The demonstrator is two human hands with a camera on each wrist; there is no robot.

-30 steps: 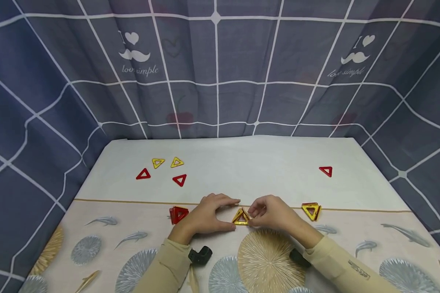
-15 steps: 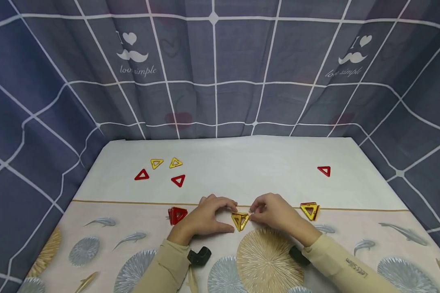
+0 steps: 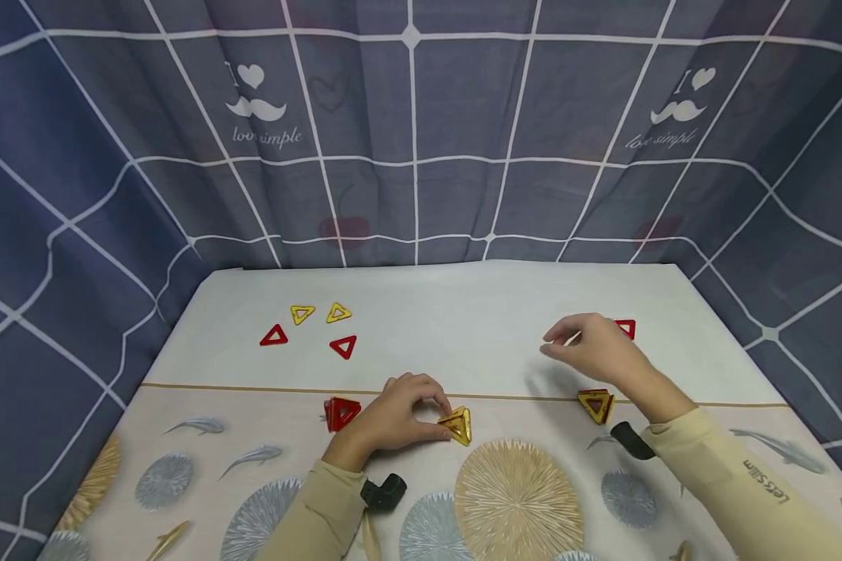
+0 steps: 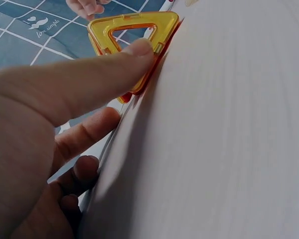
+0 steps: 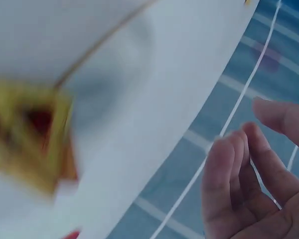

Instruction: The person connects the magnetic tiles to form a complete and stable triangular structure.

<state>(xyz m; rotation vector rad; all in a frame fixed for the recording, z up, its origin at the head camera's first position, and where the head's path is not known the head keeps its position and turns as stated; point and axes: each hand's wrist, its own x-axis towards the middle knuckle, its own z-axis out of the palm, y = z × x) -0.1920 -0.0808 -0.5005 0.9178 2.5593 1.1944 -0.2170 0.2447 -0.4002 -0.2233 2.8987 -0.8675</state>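
Note:
My left hand (image 3: 396,413) holds a small pyramid of yellow magnetic triangle tiles (image 3: 462,425) between thumb and fingers, at the table's middle. In the left wrist view the thumb presses on the front yellow tile (image 4: 164,25), and orange-red shows along its lower edge. My right hand (image 3: 596,349) is raised over the right side of the white area. Its fingers are loosely bent, with nothing between thumb and fingertips in the right wrist view. Partly behind it lies a red triangle tile (image 3: 627,327). Below it sits a yellow and red pyramid of tiles (image 3: 596,405), blurred in the right wrist view.
Left of my left hand stands a red pyramid of tiles (image 3: 341,414). Farther back on the white sheet (image 3: 449,319) are two loose yellow triangles (image 3: 338,312) and two red triangles (image 3: 274,335). A grid-patterned curtain (image 3: 365,140) surrounds the table.
My right hand has left the yellow pyramid and moved right and back, toward the red triangle. The left hand now grips the pyramid, which has turned.

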